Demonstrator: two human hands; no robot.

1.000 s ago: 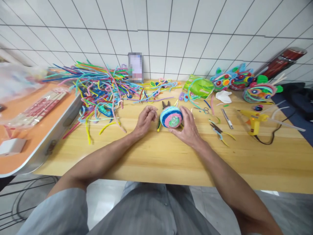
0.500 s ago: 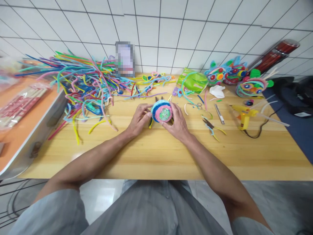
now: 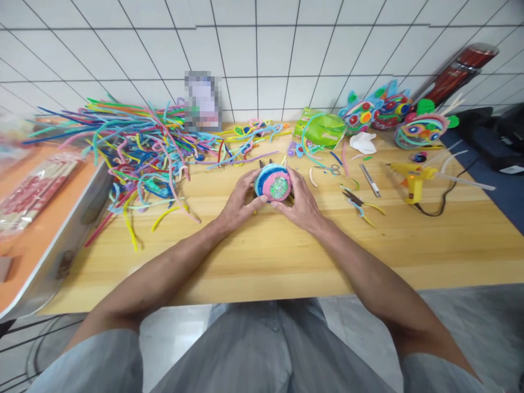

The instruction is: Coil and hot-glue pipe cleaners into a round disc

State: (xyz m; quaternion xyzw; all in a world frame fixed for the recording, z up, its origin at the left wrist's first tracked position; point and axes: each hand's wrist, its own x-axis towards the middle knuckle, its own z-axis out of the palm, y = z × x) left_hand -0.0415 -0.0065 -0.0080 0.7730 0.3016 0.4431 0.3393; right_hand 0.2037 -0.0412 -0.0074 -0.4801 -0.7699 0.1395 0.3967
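Note:
Between my two hands is a round piece coiled from fuzzy pipe cleaners [image 3: 278,187], with green at its centre, then pink, dark blue and light blue rings. My left hand [image 3: 242,203] is wrapped round its left side, thumb at the lower edge. My right hand [image 3: 301,201] grips the right side, its thumb near the left one. Dark tips of some tool show just behind the piece; what they belong to is hidden. Pliers [image 3: 358,203] with yellow and blue handles lie to the right of my right hand.
A heap of colourful pipe cleaners [image 3: 151,142] covers the table's left rear. Rightward lie a utility knife [image 3: 370,180], a yellow glue gun [image 3: 413,179] and a green packet [image 3: 321,128]. Decorated fuzzy figures [image 3: 421,131] stand near a red flask [image 3: 458,76]. An orange tray [image 3: 53,234] borders the left.
My left hand has closed in on the round piece, and its thumb has moved to the lower edge. The piece has turned slightly, and the camera view has shifted a little.

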